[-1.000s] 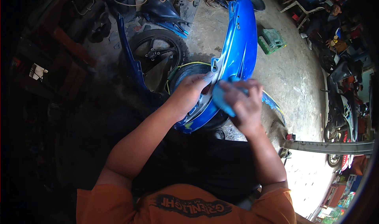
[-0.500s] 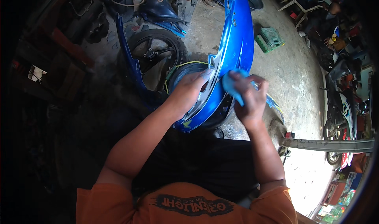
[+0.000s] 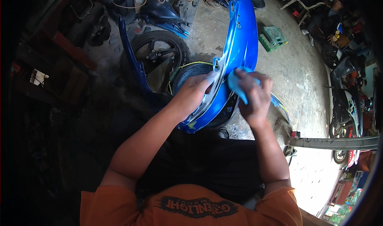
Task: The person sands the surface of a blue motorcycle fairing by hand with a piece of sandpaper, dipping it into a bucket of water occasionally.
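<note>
Blue and glossy in the head view: one long, curved, plastic-looking body panel (image 3: 248, 30) in front of the person, left hand (image 3: 194, 93) gripping its inner edge, right hand (image 3: 257, 93) bunched round one light-blue, soft-looking cloth (image 3: 235, 83) at the outer side. Rubbing's partway, I'd guess; upper end's shiny, but can't tell what's done or left. Also one green plastic case (image 3: 274, 36).

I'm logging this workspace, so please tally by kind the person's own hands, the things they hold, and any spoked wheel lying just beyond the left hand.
Hands: 2 (left hand, right hand)
Held blue panel: 1
Held light blue cloth or sponge: 1
Black spoked wheel: 1
Total: 5
</note>
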Tool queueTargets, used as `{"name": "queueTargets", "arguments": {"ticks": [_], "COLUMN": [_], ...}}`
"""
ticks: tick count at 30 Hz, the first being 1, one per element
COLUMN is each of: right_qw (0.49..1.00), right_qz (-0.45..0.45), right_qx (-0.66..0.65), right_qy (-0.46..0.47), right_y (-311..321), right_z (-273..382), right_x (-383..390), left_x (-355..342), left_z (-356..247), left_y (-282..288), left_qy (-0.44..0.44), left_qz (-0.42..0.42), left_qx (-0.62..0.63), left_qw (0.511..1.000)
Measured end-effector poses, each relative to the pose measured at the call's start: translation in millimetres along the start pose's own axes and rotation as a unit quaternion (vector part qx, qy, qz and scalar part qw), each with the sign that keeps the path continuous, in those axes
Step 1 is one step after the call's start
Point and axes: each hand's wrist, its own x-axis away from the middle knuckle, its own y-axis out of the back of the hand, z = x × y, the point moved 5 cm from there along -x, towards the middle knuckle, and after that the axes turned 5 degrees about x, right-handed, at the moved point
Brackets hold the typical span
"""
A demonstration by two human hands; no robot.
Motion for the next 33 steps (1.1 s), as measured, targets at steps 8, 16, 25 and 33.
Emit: {"name": "queueTargets", "arguments": {"ticks": [8,16,25,33], "right_qw": [0.995,0.995,0.986,0.981], "right_qz": [-0.008,-0.001,0.051,0.071], "right_qx": [-0.093,-0.096,-0.131,-0.131], "right_qy": [0.018,0.032,0.093,0.123], "right_y": [-4,0,0,4], "right_z": [9,12,27,38], "right_x": [-2,-4,0,-1], "left_x": [6,1,-2,1], "left_z": [-6,0,3,3], "left_y": [-5,3,11,15], "left_qy": [-0.032,-0.038,-0.028,-0.006], "left_qz": [-0.048,-0.031,-0.028,-0.034], "left_qx": [0.023,-0.005,-0.018,0.003], "left_qw": [0.998,0.999,0.999,0.999]}}
